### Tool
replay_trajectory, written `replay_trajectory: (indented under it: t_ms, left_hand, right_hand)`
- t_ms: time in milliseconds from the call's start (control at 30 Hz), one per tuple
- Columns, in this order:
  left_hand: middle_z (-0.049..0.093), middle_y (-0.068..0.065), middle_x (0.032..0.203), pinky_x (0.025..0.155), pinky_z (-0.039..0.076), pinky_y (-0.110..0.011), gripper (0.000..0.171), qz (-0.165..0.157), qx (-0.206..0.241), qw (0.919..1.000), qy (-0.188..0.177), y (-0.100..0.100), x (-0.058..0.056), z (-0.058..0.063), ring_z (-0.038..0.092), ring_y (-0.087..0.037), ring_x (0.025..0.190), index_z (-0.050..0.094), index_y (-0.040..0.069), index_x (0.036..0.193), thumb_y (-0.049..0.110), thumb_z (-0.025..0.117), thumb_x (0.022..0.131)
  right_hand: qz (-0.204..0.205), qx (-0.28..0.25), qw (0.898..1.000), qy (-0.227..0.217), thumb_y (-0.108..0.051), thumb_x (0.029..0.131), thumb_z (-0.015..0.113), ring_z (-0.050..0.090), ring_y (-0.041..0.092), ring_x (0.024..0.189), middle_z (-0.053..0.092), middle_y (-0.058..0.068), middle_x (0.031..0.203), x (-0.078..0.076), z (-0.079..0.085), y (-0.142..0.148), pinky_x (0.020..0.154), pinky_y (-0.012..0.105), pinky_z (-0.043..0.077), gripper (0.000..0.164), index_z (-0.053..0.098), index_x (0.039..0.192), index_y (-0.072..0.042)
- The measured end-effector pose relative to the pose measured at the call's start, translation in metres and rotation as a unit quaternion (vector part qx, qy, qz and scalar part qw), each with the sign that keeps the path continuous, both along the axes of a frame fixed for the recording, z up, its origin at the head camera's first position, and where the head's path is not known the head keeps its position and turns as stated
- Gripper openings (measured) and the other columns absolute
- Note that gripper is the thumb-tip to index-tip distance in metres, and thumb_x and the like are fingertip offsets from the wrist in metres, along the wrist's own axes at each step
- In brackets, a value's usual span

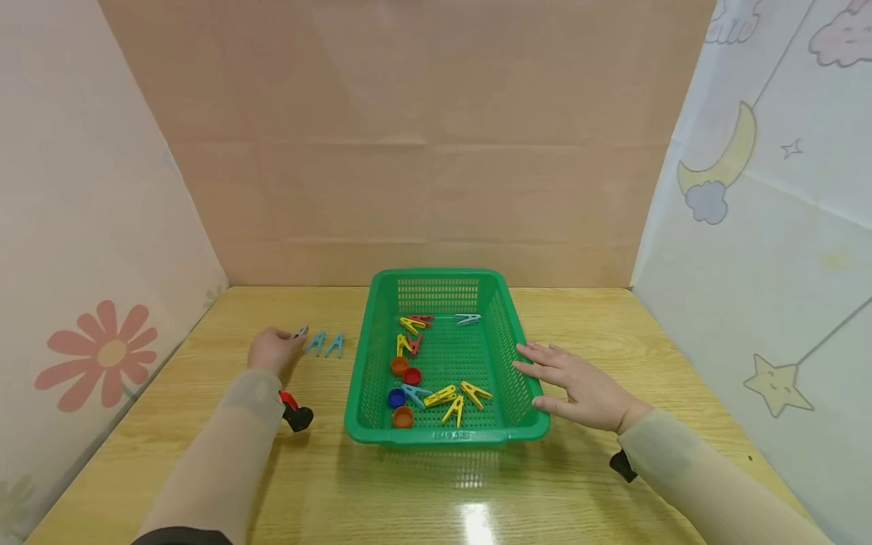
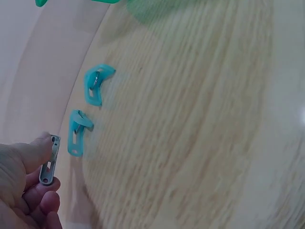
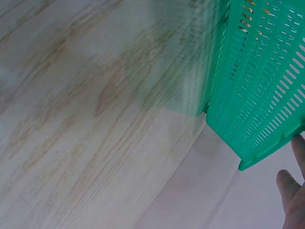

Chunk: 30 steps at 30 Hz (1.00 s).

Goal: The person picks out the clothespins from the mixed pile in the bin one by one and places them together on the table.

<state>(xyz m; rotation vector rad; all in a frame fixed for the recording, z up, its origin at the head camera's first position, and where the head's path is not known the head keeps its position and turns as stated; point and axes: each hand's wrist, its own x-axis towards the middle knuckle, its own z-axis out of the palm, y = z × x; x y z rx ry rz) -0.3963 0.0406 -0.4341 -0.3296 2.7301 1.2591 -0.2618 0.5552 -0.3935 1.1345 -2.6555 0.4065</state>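
Grey clothespin (image 2: 52,160): pinched between thumb and fingers of the left hand (image 1: 271,350), on the left of the table (image 1: 320,484), beside two blue clothespins (image 1: 335,346). Risk: so slight a fingertip hold could let it twist free. Right hand (image 1: 577,387): fingers spread at the right rim of the green basket (image 1: 450,436); an uneven push could shift it. Clothespin condition: slim, slotted, small hole near one end.

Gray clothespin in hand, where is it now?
In the head view, the gray clothespin is on the left, pinched in the left hand, just left of two blue clothespins.
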Motion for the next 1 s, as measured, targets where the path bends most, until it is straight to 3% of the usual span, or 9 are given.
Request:
replay_trajectory:
  t_ms: [167,333,467,633,767,867,1000]
  left_hand:
    - [0.05,-0.027,0.129,0.088,0.046,-0.047,0.057,0.004,0.011,0.9998,-0.013,-0.0038,-0.0009,-0.0057,0.051,-0.038,0.108,0.049,-0.005,0.131,0.037,0.06,0.094]
    - [0.052,-0.027,0.126,0.088,0.046,-0.048,0.053,-0.005,0.001,0.9998,-0.017,-0.0041,-0.0001,-0.0066,0.052,-0.038,0.107,0.051,-0.006,0.128,0.035,0.061,0.094]
    - [0.054,-0.024,0.12,0.071,0.049,-0.039,0.05,0.002,0.025,0.9994,-0.024,-0.0034,0.0006,-0.0073,0.055,-0.03,0.089,0.051,-0.004,0.127,0.031,0.063,0.094]
    - [0.055,-0.02,0.111,0.056,0.047,-0.029,0.048,0.016,0.064,0.9971,-0.039,-0.0037,-0.0002,-0.0089,0.052,-0.02,0.071,0.049,-0.003,0.128,0.026,0.065,0.093]
    - [0.053,-0.023,0.115,0.062,0.048,-0.033,0.054,0.004,0.046,0.9984,-0.031,-0.0048,0.0,-0.0093,0.054,-0.026,0.082,0.048,-0.005,0.13,0.029,0.066,0.092]
    - [0.048,-0.027,0.129,0.079,0.05,-0.044,0.065,-0.004,0.041,0.9986,-0.033,-0.0062,0.001,-0.0077,0.053,-0.038,0.103,0.042,-0.003,0.137,0.039,0.063,0.093]
    - [0.04,-0.027,0.141,0.095,0.041,-0.056,0.072,-0.011,0.034,0.9992,-0.019,-0.0068,-0.0004,-0.0023,0.044,-0.045,0.121,0.038,-0.002,0.142,0.048,0.058,0.093]
  right_hand:
    - [0.005,-0.004,1.0,0.002,-0.033,0.091,0.064,0.029,0.029,0.141,0.036,0.01,0.152,-0.0012,-0.0006,-0.0001,0.114,0.022,0.006,0.058,0.046,0.144,-0.016]
    - [0.001,-0.001,1.0,-0.001,-0.034,0.091,0.064,0.029,0.029,0.141,0.035,0.01,0.152,-0.0001,0.0003,-0.0005,0.115,0.026,0.009,0.058,0.047,0.144,-0.016]
    - [-0.003,0.0,1.0,-0.002,-0.034,0.091,0.064,0.029,0.029,0.141,0.035,0.009,0.153,0.001,0.0007,-0.001,0.115,0.032,0.014,0.058,0.047,0.144,-0.017]
    - [-0.001,-0.004,1.0,-0.003,-0.034,0.091,0.064,0.03,0.03,0.14,0.035,0.009,0.152,0.0007,0.0005,-0.001,0.115,0.027,0.01,0.058,0.047,0.144,-0.016]
    - [0.003,-0.004,1.0,0.001,-0.033,0.092,0.064,0.03,0.03,0.14,0.036,0.011,0.152,0.0001,0.0003,-0.0008,0.115,0.025,0.007,0.058,0.047,0.144,-0.015]
    - [0.003,-0.003,1.0,0.0,-0.033,0.092,0.064,0.029,0.03,0.14,0.035,0.011,0.152,0.0004,0.0003,-0.001,0.115,0.026,0.008,0.058,0.047,0.144,-0.015]
    - [-0.002,-0.002,1.0,-0.005,-0.034,0.092,0.064,0.029,0.029,0.141,0.034,0.009,0.153,0.0012,0.0005,-0.0013,0.115,0.031,0.013,0.059,0.046,0.145,-0.016]
